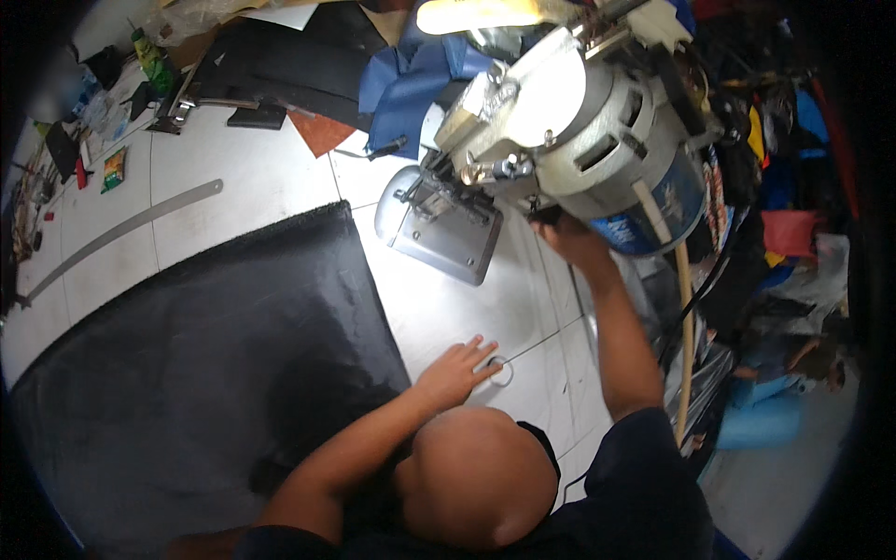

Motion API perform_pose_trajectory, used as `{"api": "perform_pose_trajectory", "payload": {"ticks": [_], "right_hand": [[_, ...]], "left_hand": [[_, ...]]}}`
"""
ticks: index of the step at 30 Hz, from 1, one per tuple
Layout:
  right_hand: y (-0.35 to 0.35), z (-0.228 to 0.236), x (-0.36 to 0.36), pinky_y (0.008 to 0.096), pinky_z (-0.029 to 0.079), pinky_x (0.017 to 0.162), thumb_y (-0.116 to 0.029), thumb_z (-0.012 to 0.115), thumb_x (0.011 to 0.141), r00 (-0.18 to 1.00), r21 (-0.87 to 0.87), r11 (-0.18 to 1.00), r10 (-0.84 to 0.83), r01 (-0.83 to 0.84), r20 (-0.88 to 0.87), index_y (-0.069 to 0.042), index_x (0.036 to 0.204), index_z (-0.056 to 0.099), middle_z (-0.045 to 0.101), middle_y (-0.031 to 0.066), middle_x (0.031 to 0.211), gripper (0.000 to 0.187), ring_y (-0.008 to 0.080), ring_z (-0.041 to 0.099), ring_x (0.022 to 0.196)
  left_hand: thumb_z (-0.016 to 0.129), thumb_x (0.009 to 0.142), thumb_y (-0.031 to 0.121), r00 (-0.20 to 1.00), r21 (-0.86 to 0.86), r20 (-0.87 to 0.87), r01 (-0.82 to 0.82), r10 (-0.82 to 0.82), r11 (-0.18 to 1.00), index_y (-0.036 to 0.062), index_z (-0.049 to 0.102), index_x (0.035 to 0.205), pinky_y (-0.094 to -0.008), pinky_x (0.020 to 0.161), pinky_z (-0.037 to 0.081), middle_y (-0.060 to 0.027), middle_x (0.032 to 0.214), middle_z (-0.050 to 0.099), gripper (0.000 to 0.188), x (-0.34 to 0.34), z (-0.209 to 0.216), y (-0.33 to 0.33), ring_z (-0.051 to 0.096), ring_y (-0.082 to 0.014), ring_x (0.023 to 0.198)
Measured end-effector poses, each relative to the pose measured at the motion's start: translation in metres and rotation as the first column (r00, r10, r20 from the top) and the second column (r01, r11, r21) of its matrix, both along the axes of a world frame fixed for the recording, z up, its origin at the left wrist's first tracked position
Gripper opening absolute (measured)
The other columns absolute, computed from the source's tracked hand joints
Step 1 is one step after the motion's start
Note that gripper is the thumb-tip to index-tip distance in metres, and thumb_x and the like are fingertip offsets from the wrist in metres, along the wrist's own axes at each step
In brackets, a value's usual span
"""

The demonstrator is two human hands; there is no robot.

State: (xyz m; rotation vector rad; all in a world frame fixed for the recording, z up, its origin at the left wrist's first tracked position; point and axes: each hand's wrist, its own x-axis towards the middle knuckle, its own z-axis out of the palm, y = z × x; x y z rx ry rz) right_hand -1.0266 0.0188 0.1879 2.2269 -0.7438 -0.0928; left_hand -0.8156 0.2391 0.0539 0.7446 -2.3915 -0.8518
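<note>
A cloth cutting machine point(616, 131) with a grey motor housing stands upright on a flat metal base plate point(453, 245) on the floor. My right hand point(571, 241) is closed at a black part beneath its motor; the motor partly hides my fingers. My left hand point(457, 370) rests open on the white tiles, its fingers spread. Beside those fingertips, a thin pale ring point(505, 373) lies on the floor. A large piece of black sheet material point(224, 345) spreads to the left, its right edge close to the machine's base plate and under my left forearm.
A long curved metal strip point(131, 230) lies beyond the black sheet. Blue material point(403, 103), dark scraps point(289, 61) and a brown piece point(320, 133) lie at the back. Cluttered bags and cloth fill the right side. A pale hose point(684, 345) runs down beside my right arm.
</note>
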Motion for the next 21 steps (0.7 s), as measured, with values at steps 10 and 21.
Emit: {"api": "perform_pose_trajectory", "payload": {"ticks": [10, 21], "right_hand": [[0.014, -0.006, 0.009, 0.0366, 0.051, 0.081, -0.034, 0.064, 0.088, 0.956, 0.31, 0.938, -0.221, 0.154, 0.194, -0.009, 0.102, 0.068, 0.069, 0.0096, 0.103, 0.029, 0.0268, 0.066, 0.091], [0.02, 0.013, 0.039, 0.0375, 0.051, 0.076, -0.038, 0.068, 0.085, 0.754, 0.505, 0.861, -0.365, 0.051, 0.546, -0.009, 0.1, 0.068, 0.07, 0.0101, 0.097, 0.033, 0.0281, 0.066, 0.087]], "left_hand": [[0.054, 0.084, 0.017, 0.984, -0.093, 0.174, 0.067, -0.05, 0.993, 0.0042, 0.069, 0.096, -0.0403, 0.104, 0.036, -0.0141, 0.123, 0.056, 0.023, -0.038, -0.059, 0.028, 0.047, -0.0308, 0.121], [0.055, 0.086, 0.024, 0.965, -0.128, 0.25, -0.047, 0.078, 0.991, 0.0095, 0.065, 0.108, -0.0427, 0.103, 0.033, -0.0111, 0.122, 0.054, 0.028, -0.056, -0.049, 0.035, 0.045, -0.0288, 0.121]]}}
